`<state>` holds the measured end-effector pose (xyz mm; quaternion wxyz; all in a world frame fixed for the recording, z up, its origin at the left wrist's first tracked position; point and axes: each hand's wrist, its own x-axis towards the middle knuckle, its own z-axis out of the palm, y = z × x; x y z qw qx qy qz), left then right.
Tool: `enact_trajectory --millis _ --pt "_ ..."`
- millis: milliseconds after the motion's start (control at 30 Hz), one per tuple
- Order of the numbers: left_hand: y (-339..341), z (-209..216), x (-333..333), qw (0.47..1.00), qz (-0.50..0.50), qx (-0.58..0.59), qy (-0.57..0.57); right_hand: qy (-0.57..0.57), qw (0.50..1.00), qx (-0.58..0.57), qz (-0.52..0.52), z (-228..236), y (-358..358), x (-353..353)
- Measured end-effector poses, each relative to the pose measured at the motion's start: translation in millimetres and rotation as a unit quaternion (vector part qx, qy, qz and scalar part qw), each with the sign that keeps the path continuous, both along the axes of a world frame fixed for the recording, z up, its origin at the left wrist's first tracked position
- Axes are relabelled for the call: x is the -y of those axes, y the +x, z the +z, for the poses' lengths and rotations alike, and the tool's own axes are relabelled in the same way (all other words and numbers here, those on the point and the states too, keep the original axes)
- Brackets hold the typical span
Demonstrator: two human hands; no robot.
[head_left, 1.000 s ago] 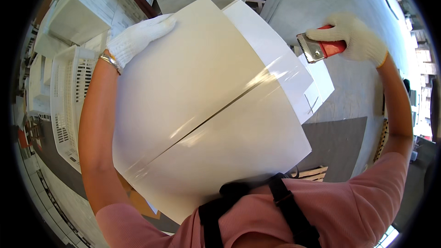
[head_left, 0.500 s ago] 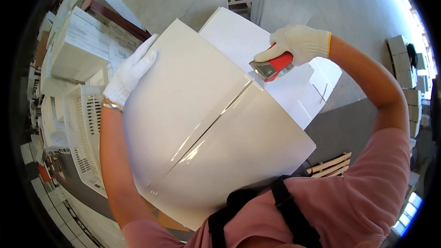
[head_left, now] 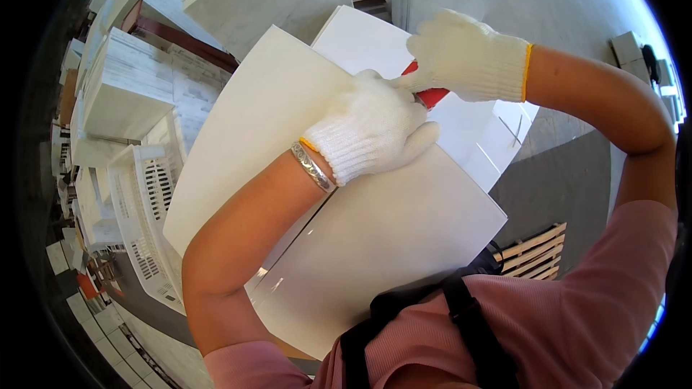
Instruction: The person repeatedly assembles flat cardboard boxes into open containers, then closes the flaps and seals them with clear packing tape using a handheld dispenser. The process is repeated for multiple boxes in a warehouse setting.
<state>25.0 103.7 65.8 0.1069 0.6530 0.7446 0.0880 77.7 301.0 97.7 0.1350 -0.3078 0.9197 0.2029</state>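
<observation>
A large white carton (head_left: pixel 389 223) lies in front of me, with a seam running diagonally across its top and a glossy strip of clear tape (head_left: pixel 275 282) along it. My right hand (head_left: pixel 468 59), in a white knit glove, is closed around a red tape dispenser (head_left: pixel 434 96) at the carton's far right edge; most of the tool is hidden by the gloves. My left hand (head_left: pixel 371 126), gloved too, lies over the far end of the seam, right against the dispenser. Its thumb stands apart; the other fingers are partly hidden.
Another white carton (head_left: pixel 360 37) sits beneath and beyond the first. To the left are a white slatted plastic basket (head_left: pixel 126 194), stacked pale boxes (head_left: pixel 122 94) and a dark red beam (head_left: pixel 176 34). A wooden pallet (head_left: pixel 533 253) lies at the lower right.
My left hand has left the carton's far left edge and come right, onto the seam beside the dispenser. My right hand has shifted slightly and turned, covering more of the dispenser.
</observation>
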Motion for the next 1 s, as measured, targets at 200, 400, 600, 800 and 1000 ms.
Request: enact_trajectory --millis 200,400,600,800,1000 --pt "1.6 1.1 -17.1 0.996 0.013 0.017 -0.091 0.117 0.987 0.083 -0.066 -20.8 -2.4 8.5" --pt "-8.6 -6.4 -49.7 0.966 0.088 0.072 -0.234 -0.263 0.938 0.116 -0.193 -115.6 -17.8 -61.1" --pt "-13.2 43.3 20.9 0.920 0.190 0.318 0.129 -0.448 0.730 0.250 -0.451 -220.2 14.8 -119.3" --pt "22.5 59.8 172.8 0.894 0.346 0.122 0.257 -0.490 0.807 -0.058 -0.325 -184.6 -0.3 -106.8" --pt "116.1 26.1 184.2 0.913 0.399 -0.076 0.023 -0.412 0.901 -0.089 0.104 -3.6 13.2 81.4"
